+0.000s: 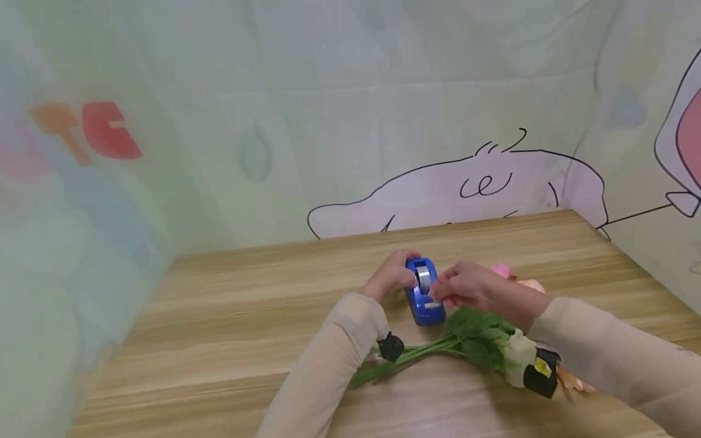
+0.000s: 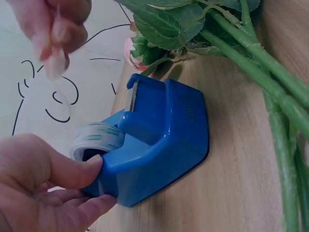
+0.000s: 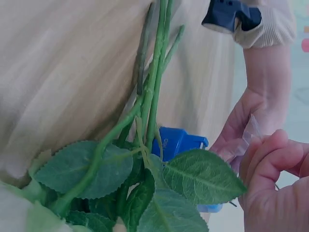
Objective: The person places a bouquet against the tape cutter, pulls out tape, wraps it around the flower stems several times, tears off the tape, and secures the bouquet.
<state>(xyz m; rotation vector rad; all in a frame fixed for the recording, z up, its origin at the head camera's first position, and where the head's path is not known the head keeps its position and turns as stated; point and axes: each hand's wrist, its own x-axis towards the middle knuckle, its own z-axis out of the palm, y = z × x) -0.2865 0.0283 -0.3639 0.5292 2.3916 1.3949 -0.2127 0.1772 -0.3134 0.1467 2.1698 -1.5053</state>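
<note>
A blue tape dispenser (image 1: 429,315) with a roll of clear tape (image 2: 99,136) in it stands on the wooden table. My left hand (image 1: 391,277) grips its roll end, the thumb (image 2: 79,170) against the near side by the roll. Above the dispenser, my right hand (image 1: 468,286) pinches the free end of the tape (image 3: 248,137), a clear strip raised off the roll. Close by lies a bunch of flowers with green stems (image 1: 424,348), leaves (image 3: 200,176) and a white rose (image 1: 519,358). The right forearm hides part of the blooms.
A pink bloom (image 1: 501,271) and a peach bloom (image 1: 531,285) show beyond the right forearm. The wooden table (image 1: 230,316) extends to the left. A printed cloth backdrop (image 1: 350,121) stands behind the table. Each wrist carries a black camera (image 1: 542,373).
</note>
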